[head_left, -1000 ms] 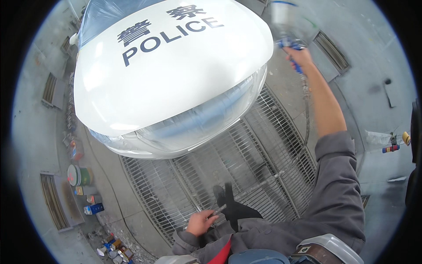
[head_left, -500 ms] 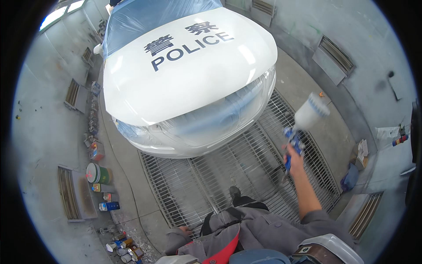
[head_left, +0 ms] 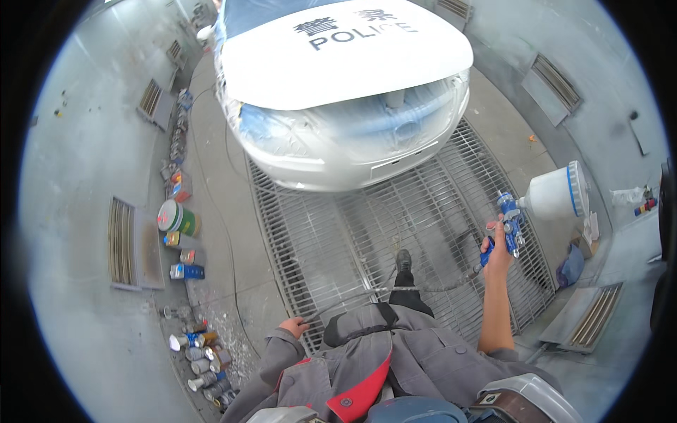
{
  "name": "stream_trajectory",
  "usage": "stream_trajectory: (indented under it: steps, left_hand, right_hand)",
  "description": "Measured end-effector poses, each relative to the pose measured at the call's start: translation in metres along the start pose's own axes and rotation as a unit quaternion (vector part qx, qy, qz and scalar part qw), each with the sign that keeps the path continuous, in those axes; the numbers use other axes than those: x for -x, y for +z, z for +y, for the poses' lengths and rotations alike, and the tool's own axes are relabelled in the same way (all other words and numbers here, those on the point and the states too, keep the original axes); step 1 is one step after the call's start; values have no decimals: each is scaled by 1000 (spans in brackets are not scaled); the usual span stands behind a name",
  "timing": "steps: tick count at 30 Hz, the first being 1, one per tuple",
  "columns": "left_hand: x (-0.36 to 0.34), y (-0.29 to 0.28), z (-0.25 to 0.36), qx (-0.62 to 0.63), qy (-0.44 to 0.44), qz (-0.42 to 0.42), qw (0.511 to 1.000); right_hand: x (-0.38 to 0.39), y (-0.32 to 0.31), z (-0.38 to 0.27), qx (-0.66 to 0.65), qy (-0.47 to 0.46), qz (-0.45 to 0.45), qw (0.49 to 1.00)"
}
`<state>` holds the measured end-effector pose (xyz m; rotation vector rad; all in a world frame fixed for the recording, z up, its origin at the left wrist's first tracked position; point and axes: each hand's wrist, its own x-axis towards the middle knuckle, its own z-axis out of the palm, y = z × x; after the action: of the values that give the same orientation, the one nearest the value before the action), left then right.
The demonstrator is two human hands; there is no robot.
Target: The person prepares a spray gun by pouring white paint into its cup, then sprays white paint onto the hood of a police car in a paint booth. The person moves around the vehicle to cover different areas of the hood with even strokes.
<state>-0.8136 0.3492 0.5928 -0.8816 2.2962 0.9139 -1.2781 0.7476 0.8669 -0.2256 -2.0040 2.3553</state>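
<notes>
My right hand (head_left: 500,257) is wrapped round the blue handle of a spray gun (head_left: 509,215), held out over the floor grating on the right. The gun's white paint cup (head_left: 553,195) with a blue ring tips sideways to the right. A grey air hose (head_left: 377,290) runs from the gun's handle across my front to my left hand (head_left: 293,326), whose fingers close on it at my left side. Ahead stands a white car (head_left: 296,161), its bonnet (head_left: 345,67) marked with dark lettering. Clear plastic film (head_left: 338,127) covers its front end.
Metal floor grating (head_left: 338,243) lies under my feet and the car. Along the left wall stand a green-and-white bucket (head_left: 180,218), a blue can (head_left: 187,271) and several used paint cans (head_left: 201,366). A thin cable (head_left: 231,282) trails across the left floor. Wall vents (head_left: 123,243) line the booth.
The car sits higher and further right in view. The gun has swung right and its cup tilted sideways. My left hand has come further into view, with the hose now showing across my front.
</notes>
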Motion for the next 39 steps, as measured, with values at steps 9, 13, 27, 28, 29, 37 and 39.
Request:
stream_trajectory:
  steps: [9, 13, 27, 28, 29, 37, 39]
  left_hand:
    - [116, 83, -141, 41, -75, -129, 988]
    - [131, 102, -145, 19, -49, -125, 991]
    - [137, 163, -145, 80, -52, -80, 992]
    - [136, 166, -143, 70, -55, -87, 992]
    - [137, 172, -143, 72, -56, -84, 992]
    - [143, 173, -99, 51, -74, -82, 993]
    - [155, 164, -73, 32, -70, -58, 995]
  right_hand:
    - [161, 29, 1, 8, 37, -271, 962]
    - [198, 33, -6, 48, 19, -360, 932]
    - [222, 37, -30, 12, 45, -429, 902]
    - [221, 34, -32, 6, 42, -431, 901]
    - [220, 29, -35, -1, 41, -434, 900]
    - [195, -39, -37, -20, 57, -398, 915]
    - [187, -61, -35, -18, 68, -374, 925]
